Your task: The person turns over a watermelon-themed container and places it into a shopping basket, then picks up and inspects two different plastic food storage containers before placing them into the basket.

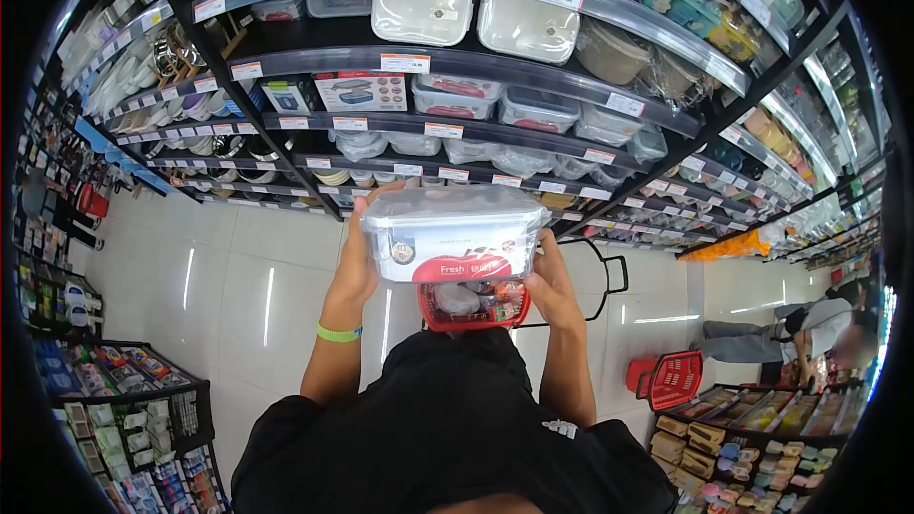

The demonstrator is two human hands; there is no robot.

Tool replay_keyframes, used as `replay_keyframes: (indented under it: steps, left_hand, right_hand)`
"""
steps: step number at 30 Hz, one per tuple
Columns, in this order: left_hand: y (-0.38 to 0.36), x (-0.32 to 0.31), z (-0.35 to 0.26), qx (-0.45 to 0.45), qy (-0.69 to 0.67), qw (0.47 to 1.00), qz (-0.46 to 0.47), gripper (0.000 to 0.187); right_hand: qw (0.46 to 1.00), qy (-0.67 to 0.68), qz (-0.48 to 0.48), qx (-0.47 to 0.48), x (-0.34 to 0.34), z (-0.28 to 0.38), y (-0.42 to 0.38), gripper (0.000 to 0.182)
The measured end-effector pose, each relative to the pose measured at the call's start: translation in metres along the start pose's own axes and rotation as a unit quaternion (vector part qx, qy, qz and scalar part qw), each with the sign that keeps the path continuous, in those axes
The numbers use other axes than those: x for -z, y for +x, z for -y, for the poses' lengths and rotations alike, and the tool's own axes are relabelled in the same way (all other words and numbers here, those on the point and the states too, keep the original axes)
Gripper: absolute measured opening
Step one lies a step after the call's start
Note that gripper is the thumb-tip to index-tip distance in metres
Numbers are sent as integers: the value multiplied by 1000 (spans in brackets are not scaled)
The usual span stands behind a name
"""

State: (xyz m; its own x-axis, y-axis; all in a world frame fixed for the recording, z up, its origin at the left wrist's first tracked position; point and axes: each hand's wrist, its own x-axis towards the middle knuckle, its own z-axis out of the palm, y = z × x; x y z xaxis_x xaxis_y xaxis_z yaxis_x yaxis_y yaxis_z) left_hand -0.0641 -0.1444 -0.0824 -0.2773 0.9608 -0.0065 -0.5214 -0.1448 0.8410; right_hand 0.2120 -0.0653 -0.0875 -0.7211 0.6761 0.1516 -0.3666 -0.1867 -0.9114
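A plastic-wrapped food storage container (455, 228) with a red and white "Fresh" label is held up in front of my chest. My left hand (357, 252) grips its left end, the fingers reaching round the back. At the other end, my right hand (552, 276) is closed on the lower right corner. Partly hidden below the container is a red shopping basket (473, 324) with several packaged goods in it. A yellow-green band (339, 334) circles my left wrist.
Ahead stand shelves (476, 62) of boxed and wrapped food containers with price tags. A second red basket (674, 379) is on the floor at right, near another person (824, 333) bending over. Display racks (143, 409) stand at lower left and lower right. A black-framed cart (609, 274) is beside my right hand.
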Motion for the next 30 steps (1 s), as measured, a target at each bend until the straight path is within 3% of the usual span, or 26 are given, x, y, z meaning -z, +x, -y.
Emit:
replay_keyframes:
  steps: [24, 27, 30]
  left_hand:
    - [4, -14, 8, 15, 3, 1000, 17, 67]
    - [2, -12, 8, 4, -5, 1000, -11, 68]
    - [-1, -4, 9, -35, 17, 998, -40, 69]
  right_hand:
    - [999, -17, -48, 12, 7, 2, -13, 68]
    - [999, -11, -25, -35, 8, 3, -10, 82]
    - [998, -9, -33, -57, 3, 3, -7, 111]
